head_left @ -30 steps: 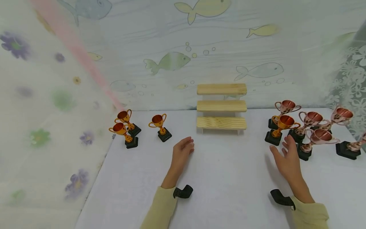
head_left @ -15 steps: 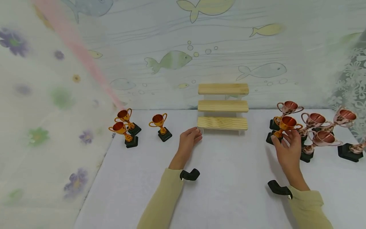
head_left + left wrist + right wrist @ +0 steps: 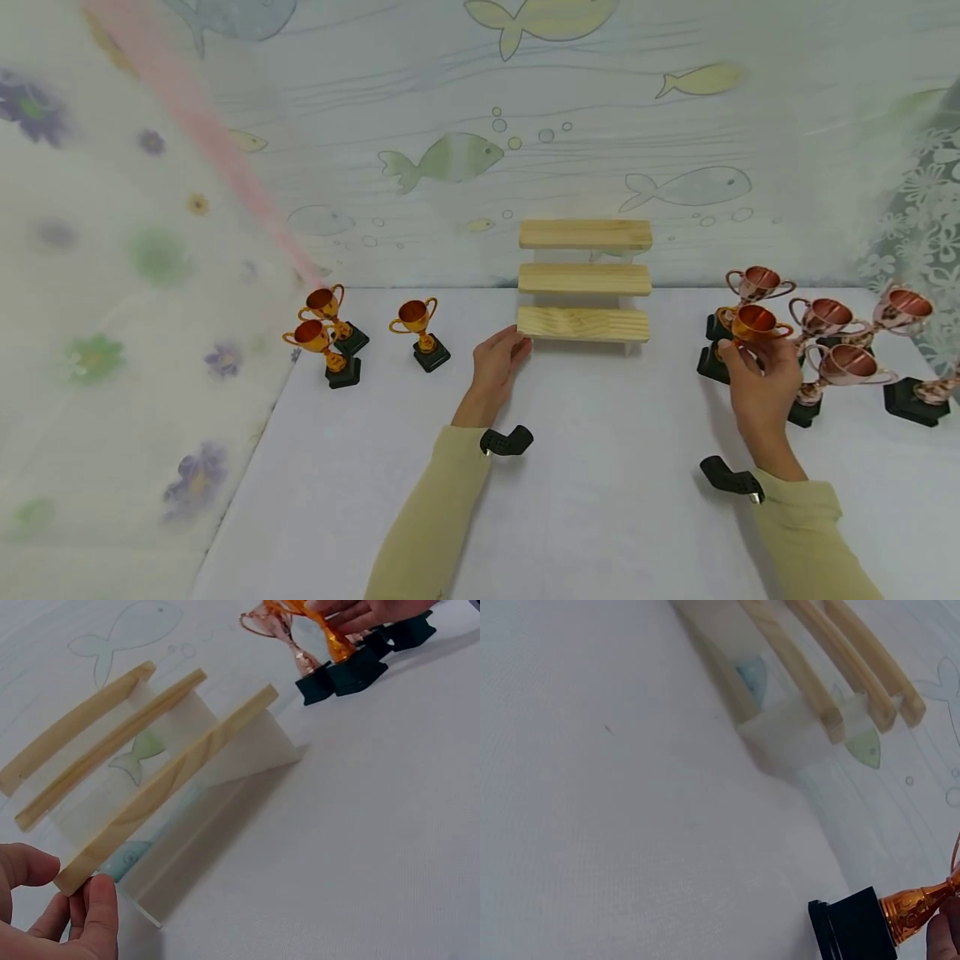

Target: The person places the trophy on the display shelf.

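A three-step wooden stand [image 3: 582, 323] sits at the back middle of the white table [image 3: 600, 500]. My left hand [image 3: 516, 343] pinches the left end of the stand's lowest step [image 3: 169, 786]; a fingertip [image 3: 100, 906] lies under that end. My right hand [image 3: 746, 343] grips the stem of a gold trophy [image 3: 752, 322] on a black base [image 3: 851, 927], at the left edge of a cluster of rose-coloured trophies. In the left wrist view this gold trophy [image 3: 330, 641] leans. The right wrist view shows its stem [image 3: 913, 907] beside my fingertip [image 3: 945, 939].
Three more gold trophies [image 3: 415, 322] stand at the back left, two of them [image 3: 317, 341] close to the flowered curtain. Several rose-coloured trophies [image 3: 846, 363] crowd the back right, one [image 3: 756, 283] behind the held cup. A fish-printed sheet hangs behind the table.
Both hands moved away from me. The left one went from the bare table to the stand's lowest step. The right one reached the gold trophy and closed round its stem.
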### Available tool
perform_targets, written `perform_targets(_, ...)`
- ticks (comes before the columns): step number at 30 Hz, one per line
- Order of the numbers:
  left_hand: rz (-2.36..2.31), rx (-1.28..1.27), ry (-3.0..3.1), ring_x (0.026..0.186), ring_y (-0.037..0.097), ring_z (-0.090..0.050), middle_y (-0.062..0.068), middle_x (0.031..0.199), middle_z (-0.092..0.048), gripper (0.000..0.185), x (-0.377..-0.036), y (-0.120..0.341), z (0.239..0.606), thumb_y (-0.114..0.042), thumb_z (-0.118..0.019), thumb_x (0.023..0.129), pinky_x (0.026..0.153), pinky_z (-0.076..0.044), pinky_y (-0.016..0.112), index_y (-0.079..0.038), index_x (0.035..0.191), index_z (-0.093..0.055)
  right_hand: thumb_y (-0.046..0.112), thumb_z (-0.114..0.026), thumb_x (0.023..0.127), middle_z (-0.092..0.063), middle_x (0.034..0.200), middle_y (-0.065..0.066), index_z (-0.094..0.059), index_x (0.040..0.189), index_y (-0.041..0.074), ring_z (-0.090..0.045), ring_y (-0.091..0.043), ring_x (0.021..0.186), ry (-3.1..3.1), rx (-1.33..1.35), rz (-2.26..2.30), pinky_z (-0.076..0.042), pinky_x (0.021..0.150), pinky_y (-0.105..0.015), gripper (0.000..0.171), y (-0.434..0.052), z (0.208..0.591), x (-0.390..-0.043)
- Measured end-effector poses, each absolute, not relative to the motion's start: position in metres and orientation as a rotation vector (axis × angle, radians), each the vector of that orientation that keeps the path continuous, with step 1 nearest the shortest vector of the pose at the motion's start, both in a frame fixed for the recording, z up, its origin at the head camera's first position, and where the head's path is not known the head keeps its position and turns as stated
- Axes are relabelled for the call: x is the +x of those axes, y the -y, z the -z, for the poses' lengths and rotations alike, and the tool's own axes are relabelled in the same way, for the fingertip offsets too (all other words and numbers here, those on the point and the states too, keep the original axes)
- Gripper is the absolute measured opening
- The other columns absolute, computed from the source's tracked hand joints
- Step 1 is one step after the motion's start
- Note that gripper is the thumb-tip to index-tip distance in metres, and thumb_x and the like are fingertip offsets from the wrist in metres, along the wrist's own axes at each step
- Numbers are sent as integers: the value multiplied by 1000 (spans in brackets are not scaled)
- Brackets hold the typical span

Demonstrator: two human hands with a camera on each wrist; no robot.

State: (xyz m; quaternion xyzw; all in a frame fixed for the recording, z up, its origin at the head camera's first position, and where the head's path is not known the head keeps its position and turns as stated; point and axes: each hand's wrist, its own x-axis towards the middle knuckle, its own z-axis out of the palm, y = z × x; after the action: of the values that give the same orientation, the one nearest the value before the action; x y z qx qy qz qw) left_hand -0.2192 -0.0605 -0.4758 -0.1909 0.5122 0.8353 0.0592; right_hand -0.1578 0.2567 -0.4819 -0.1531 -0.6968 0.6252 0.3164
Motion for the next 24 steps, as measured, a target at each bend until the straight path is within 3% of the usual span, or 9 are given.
perform_targets(7, -2567, -613, -1519, 93, 17, -65, 17, 113, -64, 34, -226, 59, 480, 4, -61, 95, 88, -59, 26, 11, 129, -61, -2, -74, 89, -66, 111, 6, -65, 124, 6, -64, -7, 99, 1766, -378, -1700, -52, 84, -7, 38, -262, 480, -161)
perform_targets(15, -2568, -584, -1559, 96, 17, -66, 25, 125, -63, 36, -230, 59, 479, 7, -61, 92, 94, -58, 29, 13, 128, -61, -5, -75, 87, -68, 114, 6, -66, 127, 4, -65, -8, 100, 1802, -335, -1659, -52, 88, -8, 42, -265, 479, -161)
perform_targets(24, -2545, -597, -1577, 90, 16, -67, 26, 127, -63, 36, -233, 62, 484, 8, -61, 92, 90, -59, 27, 10, 128, -63, -8, -75, 84, -65, 117, 1, -65, 127, 3, -65, -10, 103, 1785, -289, -1706, -53, 88, -10, 45, -259, 475, -158)
